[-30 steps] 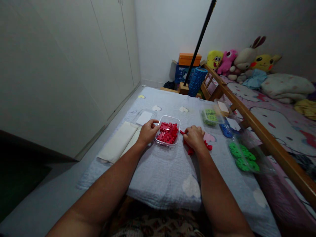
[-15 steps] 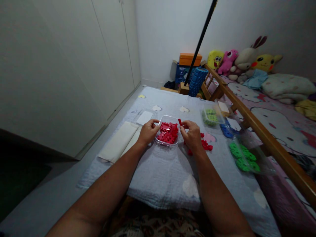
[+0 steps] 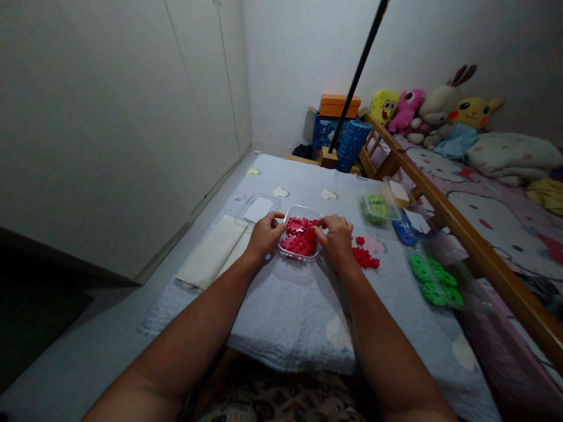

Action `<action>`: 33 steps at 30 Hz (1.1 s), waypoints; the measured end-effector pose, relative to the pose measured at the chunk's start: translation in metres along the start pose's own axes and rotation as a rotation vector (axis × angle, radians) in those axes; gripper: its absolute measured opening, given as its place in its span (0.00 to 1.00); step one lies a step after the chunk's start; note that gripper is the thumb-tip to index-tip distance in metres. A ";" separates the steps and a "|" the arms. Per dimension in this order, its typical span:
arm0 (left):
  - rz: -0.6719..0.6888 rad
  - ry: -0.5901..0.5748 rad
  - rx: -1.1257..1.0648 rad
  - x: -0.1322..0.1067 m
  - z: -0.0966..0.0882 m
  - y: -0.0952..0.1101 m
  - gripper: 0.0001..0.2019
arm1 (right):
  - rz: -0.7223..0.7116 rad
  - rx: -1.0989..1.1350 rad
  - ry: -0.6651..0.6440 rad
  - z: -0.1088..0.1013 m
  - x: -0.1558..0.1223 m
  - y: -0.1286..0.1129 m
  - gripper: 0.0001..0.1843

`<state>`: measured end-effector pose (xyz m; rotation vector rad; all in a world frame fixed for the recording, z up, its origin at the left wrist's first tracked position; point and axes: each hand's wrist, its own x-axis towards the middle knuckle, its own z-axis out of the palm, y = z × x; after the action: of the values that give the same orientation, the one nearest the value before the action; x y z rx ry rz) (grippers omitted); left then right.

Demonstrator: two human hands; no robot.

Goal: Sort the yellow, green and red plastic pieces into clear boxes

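Observation:
A clear plastic box (image 3: 300, 256) filled with red toy building pieces (image 3: 297, 234) stands on the cloth-covered table. My left hand (image 3: 265, 235) grips the box's left rim between thumb and fingers. Over the right rim reaches my right hand (image 3: 334, 235), its thumb and fingers pinched on a red piece at the right side of the pile; the fingers hide most of that piece. More loose red pieces (image 3: 365, 258) lie on the cloth to the right of my right hand, partly covered by it.
A clear lid (image 3: 273, 202) and folded cream cloth (image 3: 210, 249) lie left. On the right are a box of light green pieces (image 3: 375, 209), blue pieces (image 3: 402, 232) and bright green pieces (image 3: 433, 278). A wooden bed rail (image 3: 466, 228) runs along the table's right side.
My right hand has moved slightly left and over the box rim, carrying the red piece down to the pile. My left hand has stayed at the box.

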<state>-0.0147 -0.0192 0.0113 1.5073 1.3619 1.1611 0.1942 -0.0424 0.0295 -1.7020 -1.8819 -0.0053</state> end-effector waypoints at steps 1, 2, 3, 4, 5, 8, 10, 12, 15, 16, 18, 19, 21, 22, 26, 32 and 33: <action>0.002 0.002 0.001 0.000 0.000 0.001 0.17 | -0.003 0.016 0.003 0.000 0.000 0.001 0.07; 0.004 0.002 0.002 -0.001 0.000 0.002 0.17 | -0.004 0.033 0.009 0.000 0.000 0.003 0.08; 0.004 0.002 0.002 -0.001 0.000 0.002 0.17 | -0.004 0.051 0.020 0.000 0.000 0.005 0.08; 0.004 0.001 0.001 -0.001 -0.001 0.002 0.17 | 0.001 0.066 0.035 -0.002 0.000 0.009 0.09; 0.003 0.001 0.001 -0.001 -0.001 0.002 0.17 | 0.011 0.076 0.052 -0.003 0.001 0.014 0.10; -0.002 0.005 -0.003 0.000 0.000 0.001 0.16 | 0.085 0.072 0.104 -0.013 0.005 0.032 0.12; -0.003 0.006 -0.006 0.000 0.000 0.000 0.16 | 0.178 0.019 0.124 -0.020 0.006 0.046 0.13; -0.002 0.005 -0.006 0.000 0.000 0.000 0.17 | 0.283 -0.076 0.109 -0.027 0.006 0.056 0.14; 0.000 0.005 -0.003 0.001 0.001 -0.001 0.16 | 0.381 -0.234 -0.026 -0.032 0.002 0.064 0.16; -0.001 0.006 -0.004 0.001 0.001 -0.002 0.16 | 0.392 -0.280 -0.089 -0.032 0.000 0.064 0.17; -0.002 0.007 -0.002 0.001 0.001 -0.002 0.16 | 0.391 -0.354 -0.203 -0.032 -0.003 0.063 0.18; -0.002 0.007 -0.001 0.001 0.001 -0.003 0.16 | 0.386 -0.381 -0.244 -0.031 -0.004 0.062 0.18; 0.001 0.008 -0.002 0.001 0.001 -0.003 0.16 | 0.377 -0.409 -0.290 -0.030 -0.005 0.060 0.18; 0.003 0.008 -0.002 0.002 0.001 -0.003 0.16 | 0.373 -0.409 -0.298 -0.029 -0.005 0.060 0.18; 0.000 0.003 -0.009 0.002 0.001 -0.003 0.16 | 0.355 -0.328 -0.227 -0.025 -0.004 0.059 0.19; -0.004 0.002 -0.008 0.001 0.001 -0.003 0.17 | 0.187 0.078 0.015 -0.019 -0.001 0.046 0.14; -0.005 0.001 -0.006 0.001 0.001 -0.002 0.17 | 0.129 0.144 0.043 -0.018 -0.001 0.041 0.13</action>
<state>-0.0144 -0.0175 0.0088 1.4984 1.3609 1.1626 0.2392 -0.0434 0.0285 -1.7068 -1.6966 0.1403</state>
